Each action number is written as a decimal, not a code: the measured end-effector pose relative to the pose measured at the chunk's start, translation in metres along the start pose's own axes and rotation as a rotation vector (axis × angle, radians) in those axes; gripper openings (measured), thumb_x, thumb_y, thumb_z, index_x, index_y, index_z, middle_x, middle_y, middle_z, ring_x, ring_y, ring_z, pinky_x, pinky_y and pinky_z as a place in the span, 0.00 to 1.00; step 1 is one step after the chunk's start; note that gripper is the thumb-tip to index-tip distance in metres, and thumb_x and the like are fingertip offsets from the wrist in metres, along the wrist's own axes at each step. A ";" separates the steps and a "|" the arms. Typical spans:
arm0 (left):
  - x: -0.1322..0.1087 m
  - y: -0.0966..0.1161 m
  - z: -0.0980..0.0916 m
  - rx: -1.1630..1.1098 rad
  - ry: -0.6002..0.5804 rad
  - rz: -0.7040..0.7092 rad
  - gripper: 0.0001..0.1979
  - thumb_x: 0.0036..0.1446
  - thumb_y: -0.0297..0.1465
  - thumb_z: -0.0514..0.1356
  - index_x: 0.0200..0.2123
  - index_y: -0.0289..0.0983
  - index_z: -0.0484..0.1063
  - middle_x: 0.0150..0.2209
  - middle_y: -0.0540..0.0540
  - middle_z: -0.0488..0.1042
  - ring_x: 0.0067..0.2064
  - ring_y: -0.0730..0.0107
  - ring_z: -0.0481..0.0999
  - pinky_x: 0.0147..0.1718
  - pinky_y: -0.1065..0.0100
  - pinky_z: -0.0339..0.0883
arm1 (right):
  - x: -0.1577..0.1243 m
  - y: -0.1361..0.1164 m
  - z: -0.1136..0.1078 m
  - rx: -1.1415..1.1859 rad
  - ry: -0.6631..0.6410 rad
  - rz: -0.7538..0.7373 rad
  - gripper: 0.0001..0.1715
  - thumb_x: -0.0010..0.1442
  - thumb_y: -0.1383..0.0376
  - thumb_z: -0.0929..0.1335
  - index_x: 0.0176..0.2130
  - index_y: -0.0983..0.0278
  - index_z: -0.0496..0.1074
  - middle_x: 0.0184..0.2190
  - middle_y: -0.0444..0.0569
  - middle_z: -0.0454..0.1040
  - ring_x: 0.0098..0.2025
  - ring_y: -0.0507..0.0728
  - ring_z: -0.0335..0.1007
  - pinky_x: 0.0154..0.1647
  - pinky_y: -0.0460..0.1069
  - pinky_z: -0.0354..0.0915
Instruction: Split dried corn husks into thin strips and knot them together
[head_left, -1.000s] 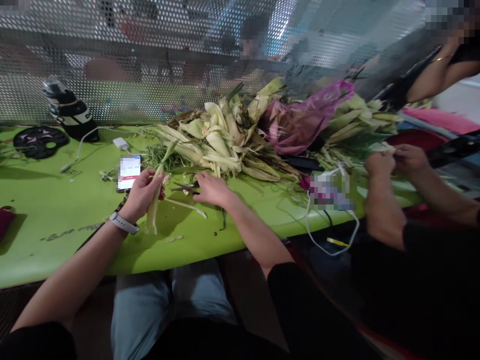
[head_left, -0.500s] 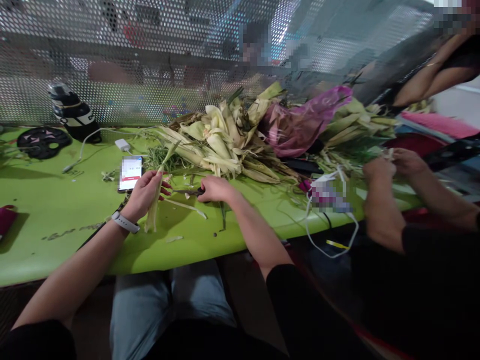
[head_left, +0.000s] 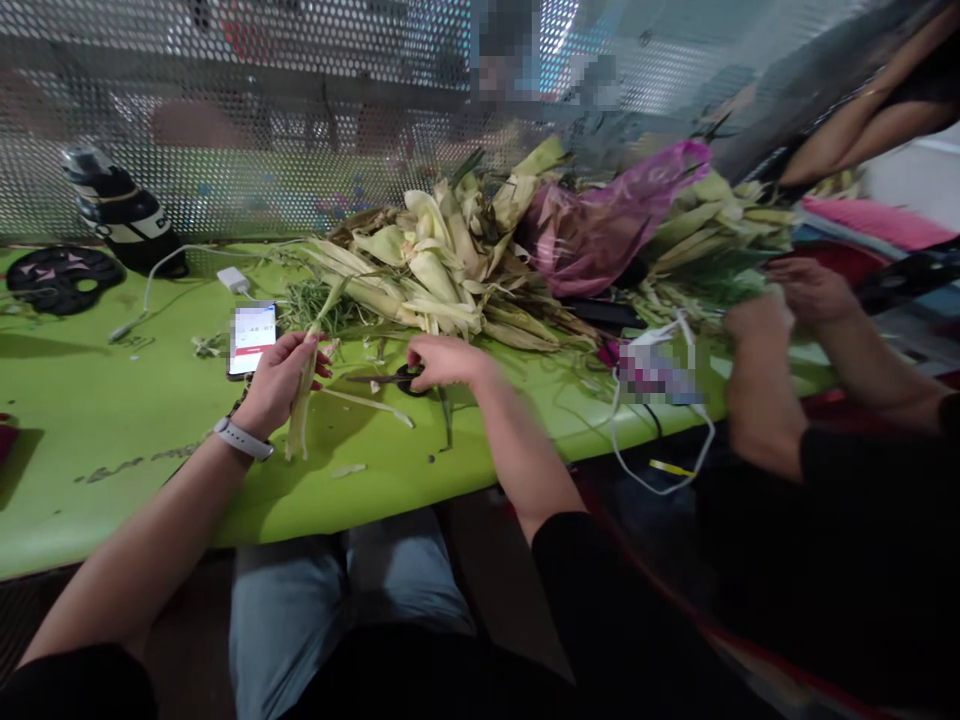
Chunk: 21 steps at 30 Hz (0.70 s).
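My left hand (head_left: 279,382), with a white band on the wrist, is closed around a slim ear of corn in its pale green husk (head_left: 301,408), held upright over the green table (head_left: 97,420). My right hand (head_left: 441,360) rests on black-handled scissors (head_left: 397,379) that lie on the table, fingers curled at the handles. A big heap of corn husks and ears (head_left: 442,275) lies just behind both hands.
A lit phone (head_left: 251,338) lies left of my left hand, with a white charger and cable (head_left: 232,281) behind. A purple plastic bag (head_left: 600,230) sits in the heap. At the right another person's hands (head_left: 780,305) work on corn. A perforated metal screen (head_left: 225,110) backs the table.
My right hand slid a little right and back onto the scissors' handles. My left hand kept hold of the corn. The view shifted slightly down and left.
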<state>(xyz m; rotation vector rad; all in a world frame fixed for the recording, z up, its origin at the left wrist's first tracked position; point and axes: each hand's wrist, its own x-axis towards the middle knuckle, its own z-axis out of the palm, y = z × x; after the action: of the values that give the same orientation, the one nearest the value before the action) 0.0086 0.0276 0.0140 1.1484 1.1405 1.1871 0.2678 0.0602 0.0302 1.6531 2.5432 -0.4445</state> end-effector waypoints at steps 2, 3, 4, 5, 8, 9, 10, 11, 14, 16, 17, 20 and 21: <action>0.000 0.000 0.000 -0.004 -0.002 -0.009 0.13 0.57 0.39 0.63 0.38 0.35 0.73 0.28 0.49 0.74 0.25 0.74 0.75 0.19 0.75 0.67 | 0.000 -0.007 0.004 -0.048 -0.035 0.014 0.18 0.47 0.60 0.73 0.39 0.63 0.74 0.43 0.53 0.77 0.40 0.60 0.72 0.29 0.49 0.56; 0.000 -0.001 0.000 -0.005 -0.002 -0.011 0.12 0.57 0.39 0.63 0.38 0.35 0.72 0.28 0.48 0.74 0.25 0.74 0.75 0.19 0.75 0.67 | 0.001 -0.010 0.006 -0.056 -0.046 0.017 0.17 0.47 0.61 0.73 0.39 0.63 0.74 0.41 0.52 0.77 0.40 0.60 0.72 0.29 0.49 0.56; 0.000 -0.002 0.000 -0.006 -0.002 -0.012 0.12 0.57 0.39 0.63 0.38 0.35 0.72 0.28 0.48 0.75 0.25 0.74 0.75 0.20 0.75 0.68 | 0.001 -0.012 0.007 -0.057 -0.050 0.020 0.16 0.47 0.61 0.72 0.38 0.62 0.74 0.41 0.52 0.78 0.39 0.60 0.72 0.29 0.49 0.56; 0.000 -0.003 0.000 -0.005 -0.005 -0.012 0.12 0.58 0.39 0.63 0.38 0.35 0.72 0.28 0.48 0.75 0.26 0.74 0.75 0.20 0.75 0.68 | 0.002 -0.013 0.007 -0.054 -0.055 0.023 0.16 0.47 0.61 0.72 0.38 0.62 0.74 0.40 0.51 0.78 0.39 0.60 0.73 0.28 0.49 0.56; 0.000 -0.005 -0.002 -0.012 -0.015 -0.007 0.12 0.58 0.39 0.63 0.38 0.35 0.72 0.29 0.47 0.76 0.25 0.74 0.76 0.20 0.75 0.69 | 0.004 -0.008 0.006 -0.028 -0.065 0.021 0.13 0.46 0.61 0.72 0.35 0.62 0.74 0.37 0.50 0.78 0.37 0.59 0.73 0.27 0.48 0.56; 0.000 -0.006 -0.002 -0.019 -0.014 -0.005 0.13 0.58 0.39 0.63 0.39 0.35 0.72 0.29 0.47 0.76 0.25 0.74 0.76 0.20 0.75 0.69 | 0.004 -0.005 0.005 0.002 -0.061 0.026 0.12 0.46 0.61 0.72 0.34 0.62 0.73 0.35 0.49 0.78 0.35 0.58 0.73 0.26 0.48 0.56; 0.000 -0.007 -0.002 -0.031 -0.009 -0.003 0.13 0.58 0.39 0.63 0.39 0.35 0.72 0.29 0.48 0.76 0.25 0.74 0.76 0.20 0.75 0.69 | 0.005 0.000 0.004 0.060 -0.053 0.036 0.12 0.46 0.62 0.72 0.33 0.63 0.73 0.33 0.48 0.78 0.33 0.57 0.73 0.26 0.47 0.57; 0.001 -0.007 -0.003 -0.046 -0.001 -0.001 0.12 0.58 0.39 0.63 0.39 0.35 0.73 0.29 0.48 0.76 0.25 0.74 0.76 0.20 0.75 0.69 | 0.005 0.004 0.003 0.153 -0.036 0.048 0.11 0.47 0.63 0.72 0.33 0.63 0.72 0.32 0.48 0.78 0.30 0.55 0.73 0.26 0.47 0.59; 0.001 -0.006 -0.003 -0.097 0.018 0.003 0.12 0.59 0.38 0.61 0.40 0.35 0.73 0.28 0.48 0.75 0.24 0.74 0.76 0.19 0.76 0.68 | 0.005 0.013 0.002 0.609 0.059 0.036 0.12 0.49 0.65 0.72 0.35 0.63 0.68 0.30 0.45 0.76 0.27 0.52 0.72 0.26 0.46 0.66; 0.001 -0.004 -0.003 -0.123 0.023 -0.004 0.12 0.61 0.37 0.60 0.40 0.34 0.73 0.28 0.48 0.75 0.24 0.74 0.76 0.18 0.76 0.67 | 0.006 0.011 0.004 0.885 0.124 -0.037 0.14 0.50 0.63 0.72 0.35 0.63 0.66 0.30 0.45 0.76 0.29 0.52 0.73 0.27 0.46 0.69; 0.000 -0.003 -0.002 -0.131 0.027 -0.008 0.11 0.61 0.37 0.60 0.40 0.34 0.73 0.28 0.48 0.76 0.24 0.74 0.76 0.18 0.76 0.67 | 0.006 0.008 0.005 0.966 0.155 -0.074 0.16 0.49 0.62 0.73 0.35 0.63 0.66 0.29 0.44 0.75 0.30 0.53 0.73 0.26 0.46 0.70; 0.000 -0.001 -0.002 -0.146 0.039 -0.018 0.10 0.62 0.35 0.59 0.40 0.33 0.72 0.28 0.47 0.76 0.23 0.74 0.76 0.18 0.76 0.67 | 0.008 -0.005 0.011 0.996 0.229 -0.145 0.22 0.44 0.60 0.77 0.35 0.63 0.66 0.29 0.43 0.75 0.31 0.53 0.73 0.26 0.46 0.69; -0.001 -0.001 -0.002 -0.149 0.039 -0.019 0.10 0.62 0.35 0.59 0.40 0.33 0.72 0.28 0.47 0.77 0.23 0.74 0.76 0.19 0.76 0.68 | 0.008 -0.010 0.012 0.968 0.239 -0.153 0.23 0.43 0.60 0.78 0.35 0.63 0.66 0.29 0.43 0.75 0.31 0.52 0.73 0.27 0.46 0.69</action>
<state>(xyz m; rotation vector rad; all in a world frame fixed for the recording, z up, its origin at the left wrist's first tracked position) 0.0071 0.0270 0.0129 1.0027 1.0708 1.2628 0.2543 0.0601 0.0185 1.7851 2.8181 -1.8141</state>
